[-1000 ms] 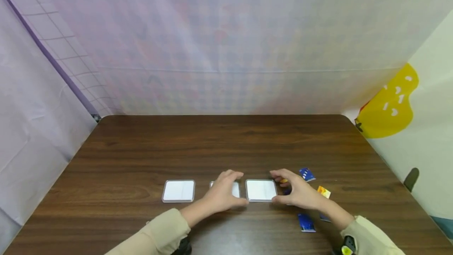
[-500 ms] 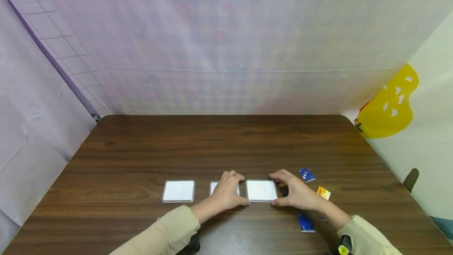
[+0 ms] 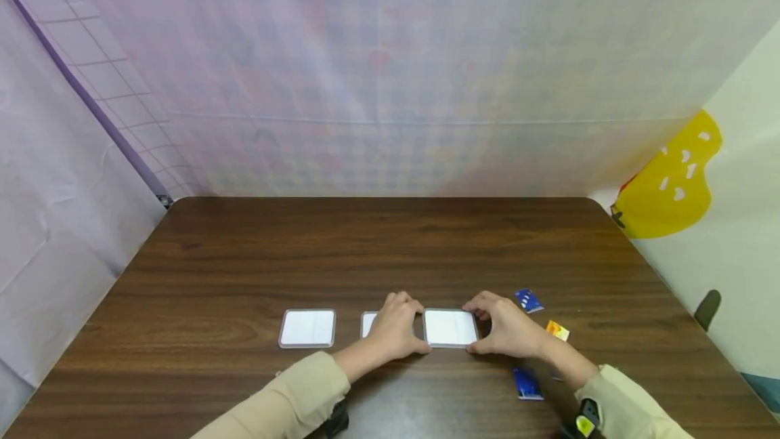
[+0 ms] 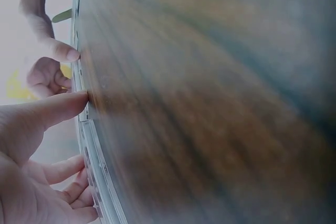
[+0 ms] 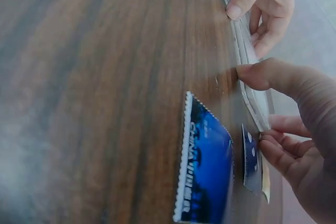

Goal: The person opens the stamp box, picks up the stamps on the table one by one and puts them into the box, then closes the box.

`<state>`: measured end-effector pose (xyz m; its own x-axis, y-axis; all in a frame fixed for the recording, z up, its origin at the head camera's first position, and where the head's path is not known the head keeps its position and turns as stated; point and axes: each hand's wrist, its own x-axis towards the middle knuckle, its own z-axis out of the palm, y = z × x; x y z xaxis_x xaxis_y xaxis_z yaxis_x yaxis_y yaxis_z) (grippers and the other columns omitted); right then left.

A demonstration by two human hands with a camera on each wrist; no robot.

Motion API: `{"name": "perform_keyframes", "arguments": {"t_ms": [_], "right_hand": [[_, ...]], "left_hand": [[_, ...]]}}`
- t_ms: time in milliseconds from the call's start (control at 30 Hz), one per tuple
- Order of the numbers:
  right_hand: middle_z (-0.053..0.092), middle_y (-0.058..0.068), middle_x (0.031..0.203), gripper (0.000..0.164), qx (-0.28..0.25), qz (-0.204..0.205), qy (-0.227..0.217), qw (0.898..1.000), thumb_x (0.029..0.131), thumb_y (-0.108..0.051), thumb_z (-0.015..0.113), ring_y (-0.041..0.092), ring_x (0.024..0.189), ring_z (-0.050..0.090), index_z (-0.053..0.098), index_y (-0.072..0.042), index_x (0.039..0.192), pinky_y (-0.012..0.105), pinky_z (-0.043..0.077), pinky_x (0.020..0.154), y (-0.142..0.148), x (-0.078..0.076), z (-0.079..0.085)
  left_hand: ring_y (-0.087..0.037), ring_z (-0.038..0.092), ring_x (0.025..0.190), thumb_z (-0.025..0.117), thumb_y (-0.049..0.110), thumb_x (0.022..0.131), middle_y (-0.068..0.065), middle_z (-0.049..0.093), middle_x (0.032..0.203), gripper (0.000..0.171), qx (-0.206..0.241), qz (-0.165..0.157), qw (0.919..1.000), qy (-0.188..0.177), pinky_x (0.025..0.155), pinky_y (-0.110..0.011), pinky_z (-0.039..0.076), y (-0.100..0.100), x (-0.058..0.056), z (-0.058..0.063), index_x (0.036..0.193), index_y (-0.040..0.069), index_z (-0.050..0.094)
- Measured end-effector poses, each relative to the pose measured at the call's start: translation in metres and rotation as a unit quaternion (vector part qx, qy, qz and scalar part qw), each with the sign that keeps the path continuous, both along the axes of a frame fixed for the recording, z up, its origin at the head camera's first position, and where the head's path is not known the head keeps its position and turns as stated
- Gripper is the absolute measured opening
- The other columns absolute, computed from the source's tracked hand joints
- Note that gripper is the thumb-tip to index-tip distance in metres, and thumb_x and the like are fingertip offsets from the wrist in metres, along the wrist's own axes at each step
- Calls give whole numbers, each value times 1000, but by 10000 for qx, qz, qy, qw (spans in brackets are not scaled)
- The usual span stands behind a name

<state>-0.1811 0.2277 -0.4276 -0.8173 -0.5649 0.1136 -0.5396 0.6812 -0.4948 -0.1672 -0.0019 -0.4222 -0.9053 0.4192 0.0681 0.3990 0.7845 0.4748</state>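
Observation:
In the head view a flat clear plastic case [image 3: 449, 328] with a white inside lies on the table. My left hand [image 3: 395, 329] holds its left end, thumb at the near corner and fingers at the far one. The right end is held the same way by my right hand [image 3: 510, 329]. In the right wrist view the right thumb [image 5: 257, 75] rests on the edge of the case [image 5: 245, 64]. A second such case [image 3: 368, 322] is partly hidden under my left hand. Close to my right hand lies a blue postage stamp [image 5: 210, 166] with perforated edges.
A third clear case [image 3: 307, 328] lies to the left on the brown wooden table [image 3: 378, 242]. Around my right forearm are a blue stamp [image 3: 529, 300] and a yellow-orange stamp [image 3: 557, 331], with others partly covered. A patterned curtain [image 3: 378, 73] hangs behind the table.
My left hand has shifted slightly right, up to the left end of the rightmost case. The right hand has closed in a little at the other end. The case has hardly moved.

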Motion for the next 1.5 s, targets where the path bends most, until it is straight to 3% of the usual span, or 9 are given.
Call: {"name": "perform_keyframes", "arguments": {"t_ms": [400, 733, 933, 1233, 1500], "right_hand": [[58, -3, 91, 52, 270, 171, -2, 9995, 58, -30, 81, 9, 80, 55, 62, -4, 99, 23, 49, 69, -2, -5, 4], [60, 1, 94, 52, -99, 443, -240, 9987, 61, -32, 81, 12, 81, 57, 62, -1, 99, 25, 50, 70, 0, -7, 7], [59, 5, 100, 53, -176, 329, -349, 9987, 61, -25, 81, 16, 86, 59, 60, 1, 102, 26, 51, 74, 2, -10, 12], [59, 8, 101, 54, -152, 178, -164, 9996, 64, -25, 80, 20, 88, 58, 59, 2, 106, 30, 52, 73, 6, -29, 19], [59, 13, 101, 54, -397, -29, -133, 9991, 63, -21, 81, 24, 88, 59, 59, 6, 105, 33, 52, 76, 4, -51, 12]], "left_hand": [[-15, 46, 88, 84, 29, 55, -3, 54, 95, 58, 78, 72, 9999, -9, 64, -20, 43, 0, 1, -1, 103, 5, 65], [-15, 45, 88, 84, 31, 55, -2, 53, 95, 59, 80, 79, 9999, -49, 63, -19, 42, -1, 2, -2, 104, 5, 64], [-16, 45, 90, 84, 31, 56, -3, 53, 97, 61, 82, 71, 9999, -64, 65, -20, 43, -1, 3, -1, 106, 4, 63], [-16, 44, 93, 84, 29, 58, -4, 52, 100, 60, 84, 49, 9999, -77, 68, -22, 44, 0, 4, 0, 108, 4, 62], [-17, 44, 94, 83, 30, 60, -4, 52, 101, 60, 105, 45, 9998, -179, 69, -22, 44, 1, 5, 0, 109, 3, 61]]}}
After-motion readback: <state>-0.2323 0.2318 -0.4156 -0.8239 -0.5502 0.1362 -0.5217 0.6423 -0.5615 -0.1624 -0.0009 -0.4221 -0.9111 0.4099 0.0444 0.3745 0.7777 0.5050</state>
